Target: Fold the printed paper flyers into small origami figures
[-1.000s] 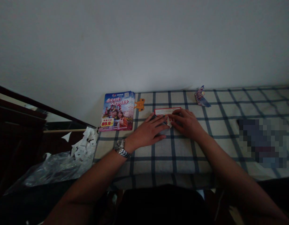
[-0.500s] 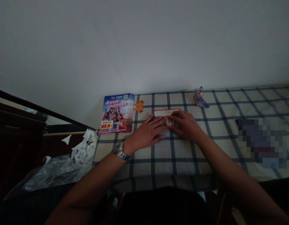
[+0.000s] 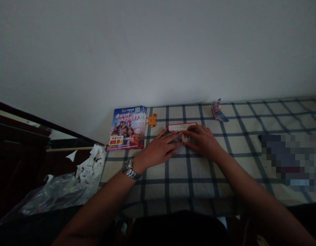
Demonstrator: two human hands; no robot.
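Observation:
A folded leaflet with a red border (image 3: 182,127) lies on the checked tablecloth (image 3: 199,171) in front of me. My left hand (image 3: 159,148) lies flat on its left part, fingers stretched out and pressing down. My right hand (image 3: 201,140) rests on its right part, fingers bent and pressing on the paper near the middle fold. A metal watch (image 3: 129,169) is on my left wrist. Most of the leaflet is hidden under both hands.
A stack of colourful flyers (image 3: 127,128) lies at the table's left end, with an orange cut-out (image 3: 151,120) beside it. A small folded paper figure (image 3: 218,111) stands near the wall. Crumpled plastic and paper scraps (image 3: 70,181) lie off the left edge. A blurred patch (image 3: 288,160) is at right.
The view has tilted slightly, so everything sits lower in the frame. My right hand's fingers shifted a little leftward along the leaflet; both hands stay pressed on it.

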